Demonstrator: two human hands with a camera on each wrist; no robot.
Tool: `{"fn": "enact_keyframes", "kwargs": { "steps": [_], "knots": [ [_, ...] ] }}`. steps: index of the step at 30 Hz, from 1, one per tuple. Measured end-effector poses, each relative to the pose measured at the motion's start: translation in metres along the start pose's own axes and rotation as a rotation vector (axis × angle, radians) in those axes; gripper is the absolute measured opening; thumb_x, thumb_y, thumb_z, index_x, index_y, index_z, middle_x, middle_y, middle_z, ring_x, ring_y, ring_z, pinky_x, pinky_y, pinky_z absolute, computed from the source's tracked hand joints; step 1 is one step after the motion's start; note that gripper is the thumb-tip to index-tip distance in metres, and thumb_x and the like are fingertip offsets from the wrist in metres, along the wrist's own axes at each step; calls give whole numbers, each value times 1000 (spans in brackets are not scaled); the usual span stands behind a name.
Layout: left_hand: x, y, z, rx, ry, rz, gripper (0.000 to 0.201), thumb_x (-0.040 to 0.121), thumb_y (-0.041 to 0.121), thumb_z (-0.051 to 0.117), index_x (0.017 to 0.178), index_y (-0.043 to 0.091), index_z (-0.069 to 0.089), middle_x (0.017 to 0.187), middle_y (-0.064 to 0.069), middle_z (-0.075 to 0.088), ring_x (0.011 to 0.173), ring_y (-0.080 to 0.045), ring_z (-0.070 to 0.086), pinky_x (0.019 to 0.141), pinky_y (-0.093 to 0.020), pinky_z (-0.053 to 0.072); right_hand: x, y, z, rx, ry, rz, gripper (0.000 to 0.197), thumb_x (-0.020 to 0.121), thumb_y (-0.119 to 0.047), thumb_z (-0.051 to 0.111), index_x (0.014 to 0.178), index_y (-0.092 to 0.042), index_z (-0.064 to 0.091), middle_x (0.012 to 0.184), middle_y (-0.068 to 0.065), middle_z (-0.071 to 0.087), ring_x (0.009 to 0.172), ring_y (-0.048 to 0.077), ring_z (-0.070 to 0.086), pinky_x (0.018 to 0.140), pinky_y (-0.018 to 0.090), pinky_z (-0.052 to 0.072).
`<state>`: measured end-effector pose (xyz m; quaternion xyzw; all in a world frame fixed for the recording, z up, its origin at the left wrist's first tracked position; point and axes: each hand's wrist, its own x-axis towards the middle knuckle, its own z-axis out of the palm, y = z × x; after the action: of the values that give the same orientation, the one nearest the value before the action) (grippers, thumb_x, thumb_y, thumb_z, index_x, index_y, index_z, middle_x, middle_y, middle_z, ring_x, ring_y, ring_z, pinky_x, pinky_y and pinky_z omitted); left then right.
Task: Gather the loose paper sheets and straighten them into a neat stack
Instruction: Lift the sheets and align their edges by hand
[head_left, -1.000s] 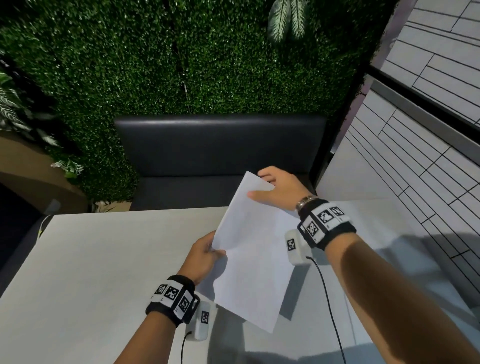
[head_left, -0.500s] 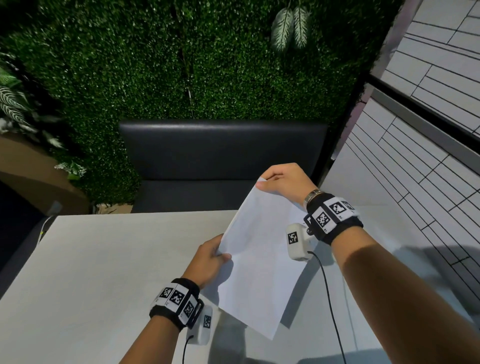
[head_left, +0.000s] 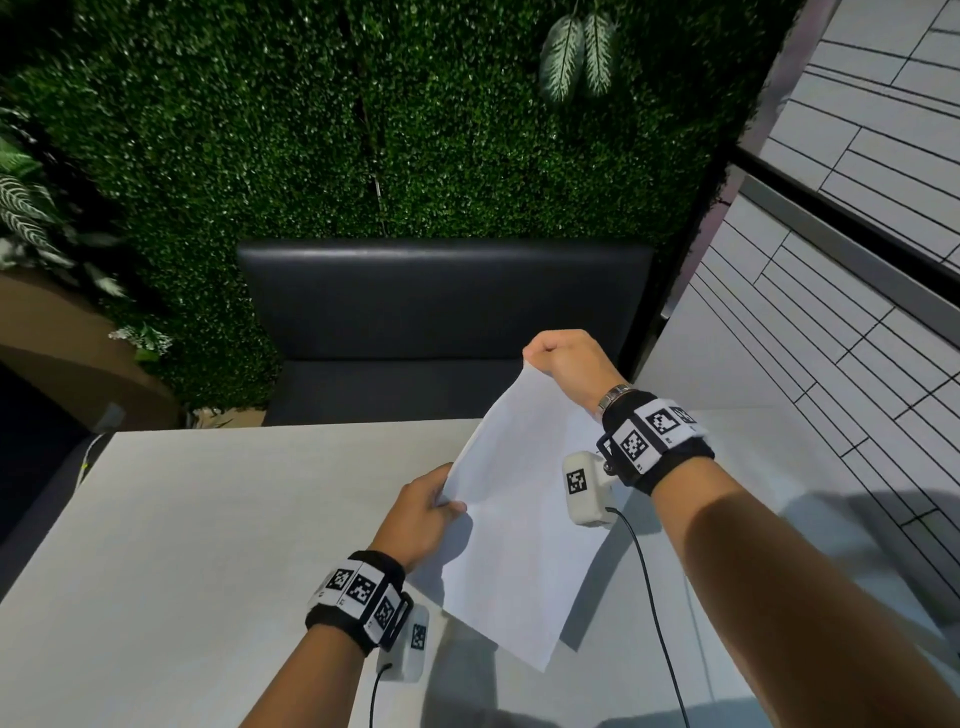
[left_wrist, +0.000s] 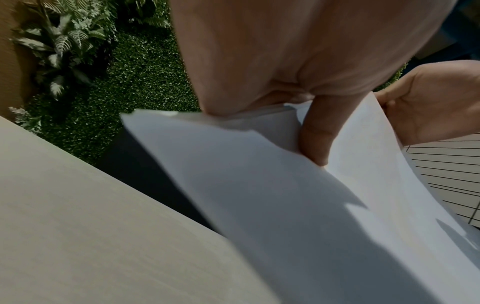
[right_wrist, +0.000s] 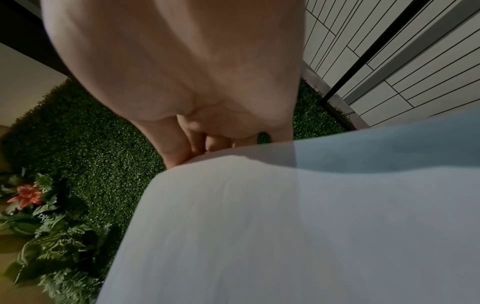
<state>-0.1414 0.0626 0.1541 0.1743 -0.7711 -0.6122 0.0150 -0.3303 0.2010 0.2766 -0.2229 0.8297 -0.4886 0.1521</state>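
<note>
White paper sheets (head_left: 519, 525) are held tilted on edge above the grey table (head_left: 208, 545), the low corner near the front. My left hand (head_left: 436, 506) pinches their left edge, thumb on the near face. My right hand (head_left: 550, 356) grips the top corner, fingers curled. The left wrist view shows the sheets (left_wrist: 285, 195) spread apart, with my left thumb (left_wrist: 319, 139) between layers. In the right wrist view my right fingers (right_wrist: 182, 152) curl over the top edge of the sheets (right_wrist: 285, 226).
A dark bench (head_left: 441, 312) stands past the table's far edge, backed by a green hedge wall (head_left: 363, 130). A tiled wall (head_left: 831, 338) runs along the right. Camera cables (head_left: 654, 597) hang from both wrists over the table.
My right hand has risen and slid to the top corner of the sheets, curling into a grip. The sheets have tilted more upright. The left hand has held its place.
</note>
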Motion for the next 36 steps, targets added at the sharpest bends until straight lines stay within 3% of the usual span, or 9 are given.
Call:
{"fn": "enact_keyframes", "kwargs": {
  "steps": [6, 10, 13, 15, 17, 21, 27, 30, 36],
  "knots": [
    [4, -4, -2, 70, -3, 14, 43, 90, 1, 54, 112, 34, 70, 110, 11, 75, 110, -13, 66, 100, -35, 50, 0, -1, 6, -33, 30, 114, 33, 95, -25, 41, 62, -17, 40, 66, -1, 43, 64, 19, 40, 65, 32, 33],
    [4, -8, -4, 156, -20, -6, 39, 87, 6, 53, 113, 29, 69, 109, 6, 74, 107, -17, 67, 100, -42, 51, -10, -7, 4, -333, 320, -208, 34, 95, -51, 36, 84, -28, 58, 89, -12, 62, 89, 18, 58, 86, 38, 40],
    [8, -6, -2, 266, -39, 18, 35, 81, 13, 53, 109, 29, 67, 103, 1, 75, 102, -22, 67, 95, -44, 52, -40, -19, 32, -860, -8, -641, 38, 83, -55, 53, 110, -30, 62, 113, -9, 62, 116, 18, 53, 110, 50, 27],
    [11, 0, 1, 353, -52, 60, 27, 79, 15, 52, 99, 28, 63, 94, -4, 74, 94, -28, 67, 86, -45, 54, -54, -22, 57, -1184, -346, -603, 42, 80, -43, 59, 116, -22, 60, 113, -1, 63, 116, 23, 53, 116, 57, 15],
    [12, 6, 5, 450, -58, 91, 15, 81, 14, 50, 90, 21, 59, 87, -7, 72, 86, -31, 66, 77, -45, 54, -60, -19, 74, -1354, -511, -484, 29, 84, -26, 56, 110, -16, 61, 103, 4, 68, 102, 26, 62, 111, 54, 27],
    [13, 16, 7, 618, -57, 103, 15, 86, 8, 49, 75, 18, 45, 80, -12, 64, 79, -36, 61, 65, -37, 44, -57, -10, 77, -1301, -536, -371, 19, 88, -12, 55, 105, -10, 64, 106, 10, 68, 93, 31, 67, 73, 36, 51],
    [14, 27, -5, 664, -190, 41, 25, 82, 16, 50, 102, 18, 66, 93, -9, 71, 84, -31, 63, 73, -38, 52, -52, 1, 70, -1162, -546, -329, 17, 81, -26, 65, 95, -17, 72, 91, 6, 66, 85, 29, 66, 70, 35, 52],
    [17, 35, -24, 643, -190, 41, 12, 79, 28, 69, 88, 20, 71, 82, -3, 68, 77, -25, 60, 65, -31, 45, -51, 6, 59, -1053, -530, -301, 15, 80, -28, 67, 68, -20, 63, 66, -3, 55, 72, 25, 60, 59, 29, 41],
    [10, 41, -56, 78, 45, 37, 15, 73, 19, 87, 80, 9, 78, 83, -5, 77, 73, -13, 69, 70, -23, 52, -39, 21, 27, -751, -465, -156, 38, 74, -30, 72, 52, -9, 49, 53, -1, 39, 52, 20, 38, 50, 28, 32]
  ]
}}
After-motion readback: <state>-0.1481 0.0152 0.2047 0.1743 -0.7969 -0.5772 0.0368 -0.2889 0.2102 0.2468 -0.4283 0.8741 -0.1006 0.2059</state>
